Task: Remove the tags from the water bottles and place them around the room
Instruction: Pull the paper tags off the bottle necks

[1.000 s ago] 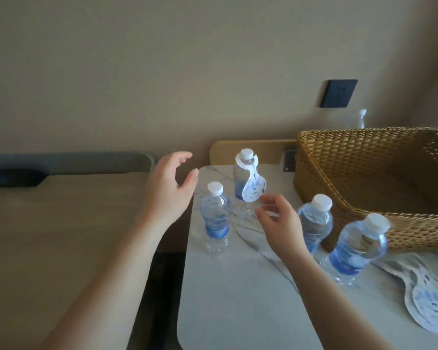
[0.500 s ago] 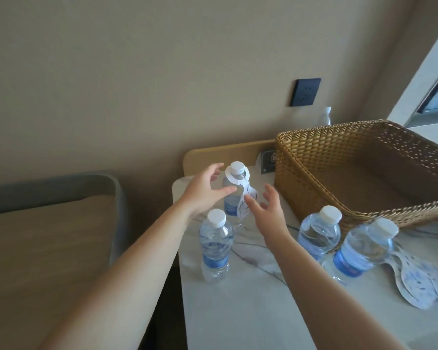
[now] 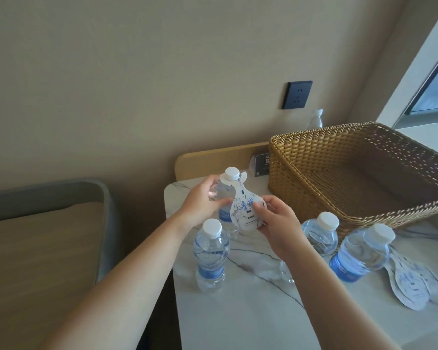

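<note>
1. Two hands work at the far left corner of the desk (image 3: 238, 311), both forearms reaching forward from the lower frame.
2. The left hand (image 3: 200, 200) wraps the shoulder of the tagged bottle (image 3: 225, 195); its fingers (image 3: 210, 181) are curled closed around the body, thumb in front.
3. The right hand (image 3: 278, 223) pinches the lower part of the tag (image 3: 245, 210), thumb on the printed face, remaining fingers behind it. The tag's loop hangs on the bottle neck under the cap.
4. Three untagged bottles stand on the desk: one nearest (image 3: 210, 256), one (image 3: 319, 236) behind the right wrist, one (image 3: 359, 253) farther right.
5. Loose tags (image 3: 410, 284) lie flat at the right, beside the wicker basket (image 3: 314, 173).
</note>
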